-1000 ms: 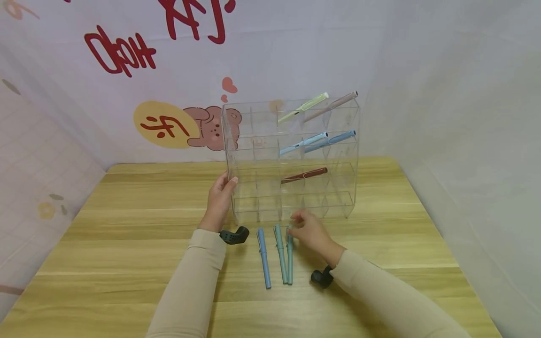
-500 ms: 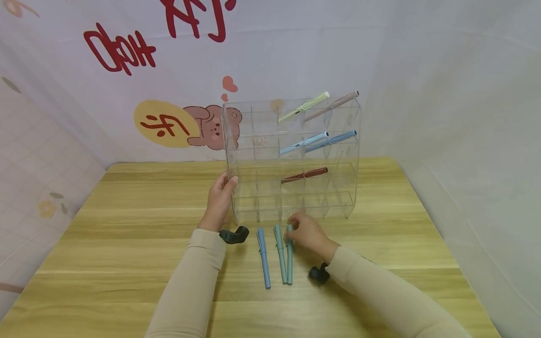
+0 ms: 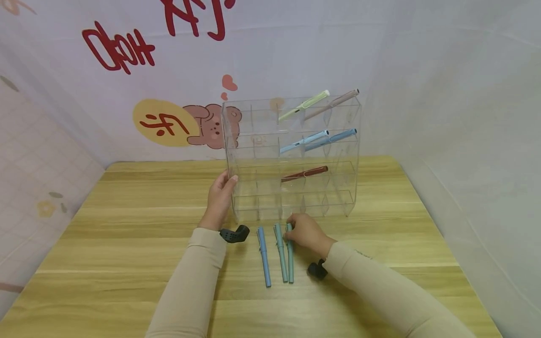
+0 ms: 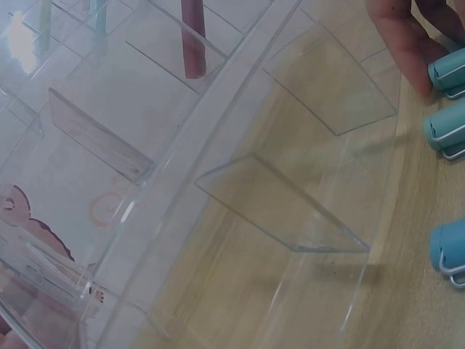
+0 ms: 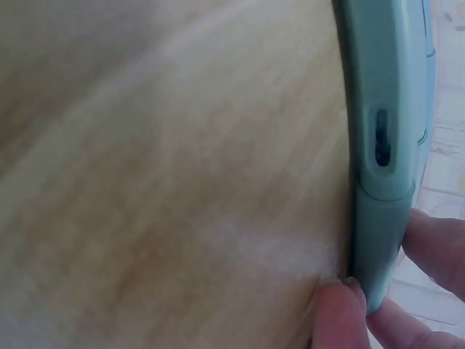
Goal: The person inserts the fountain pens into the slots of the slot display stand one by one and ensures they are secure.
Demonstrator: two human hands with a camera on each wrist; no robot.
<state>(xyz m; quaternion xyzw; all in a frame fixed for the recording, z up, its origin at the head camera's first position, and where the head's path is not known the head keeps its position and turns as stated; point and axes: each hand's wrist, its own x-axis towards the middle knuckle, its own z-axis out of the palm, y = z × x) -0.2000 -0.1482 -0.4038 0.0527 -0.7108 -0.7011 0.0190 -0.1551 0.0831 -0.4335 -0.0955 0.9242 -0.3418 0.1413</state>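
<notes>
My left hand [image 3: 220,197] grips the left side of a clear acrylic pen rack [image 3: 291,199], which stands upright. My right hand [image 3: 310,231] pinches the upper end of the rightmost green pen [image 3: 290,258] on the table. In the right wrist view, thumb and fingers lie on both sides of that green pen [image 5: 381,240]. Close beside it lies another green pen [image 3: 281,253], with a blue pen [image 3: 264,258] further left. At the left wrist view's right edge, fingers touch the nearest green cap [image 4: 449,73].
Several pens lean in the rack: a yellow-green pen [image 3: 304,105], a mauve pen [image 3: 334,103], a light blue pen [image 3: 302,142], a darker blue pen [image 3: 334,139] and a dark red pen [image 3: 305,173]. A printed cloth [image 3: 296,56] hangs behind the wooden table [image 3: 143,225].
My right hand has moved slightly left and closed its fingers on the rightmost green pen's upper end. That pen's lower end has shifted slightly right. My left hand stays on the rack.
</notes>
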